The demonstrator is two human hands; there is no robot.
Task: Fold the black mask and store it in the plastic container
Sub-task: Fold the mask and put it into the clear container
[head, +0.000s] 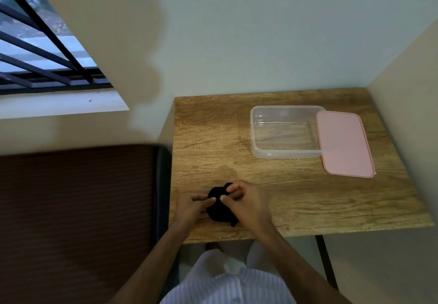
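The black mask (218,209) lies bunched up on the wooden table (331,199) near its front left corner. My left hand (189,206) pinches its left side. My right hand (246,204) grips it from the right and covers part of it. The clear plastic container (284,152) stands open and empty at the back right of the table, well away from both hands. Its pink lid (343,145) lies beside it, overlapping its right rim.
A brown padded surface with a dark frame (78,209) stands against the table's left edge. Walls close in behind and to the right. A barred window (42,50) is at upper left. A black table leg (327,261) shows below the front edge.
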